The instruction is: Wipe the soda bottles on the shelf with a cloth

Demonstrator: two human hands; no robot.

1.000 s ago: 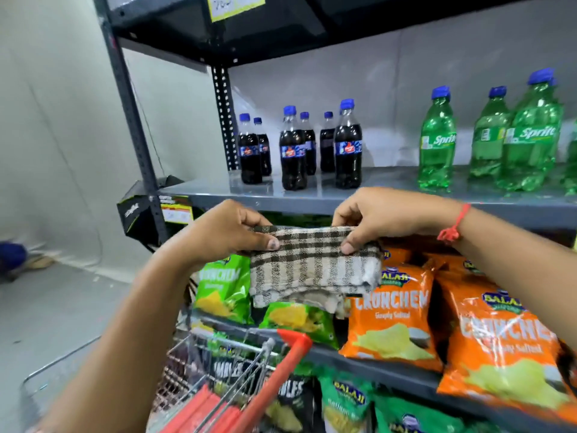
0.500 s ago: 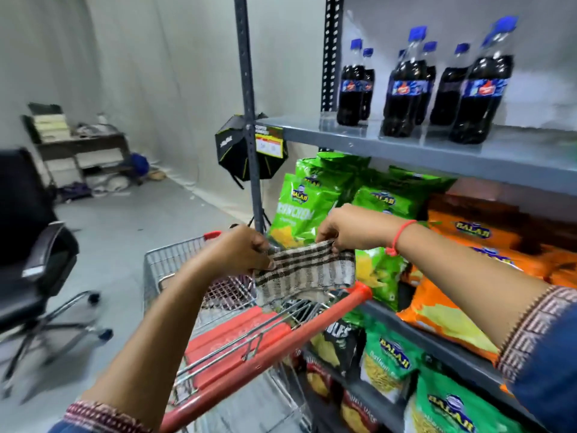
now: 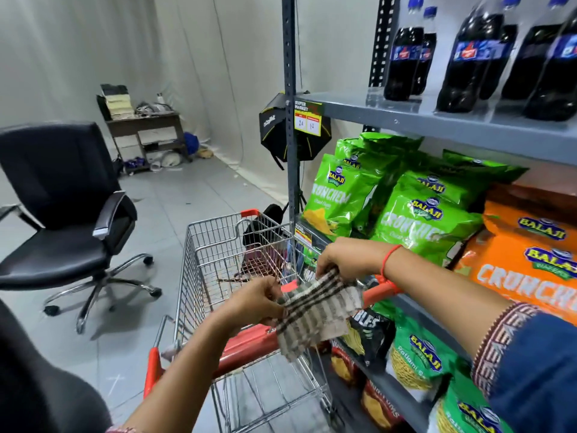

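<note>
Checked cloth (image 3: pixel 315 310) pinched between my left hand (image 3: pixel 253 303) and right hand (image 3: pixel 343 260); I should fold it thick before reaching up-right to the cola bottles (image 3: pixel 468 57)

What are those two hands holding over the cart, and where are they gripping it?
A checked cloth. The left hand pinches its left edge; the right hand pinches its upper right edge. The rest hangs loose.

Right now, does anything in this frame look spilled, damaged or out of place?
Nothing spilled or damaged. Both hands, left hand and right hand, hold the checked cloth over the cart, below the upright soda bottles.
</note>
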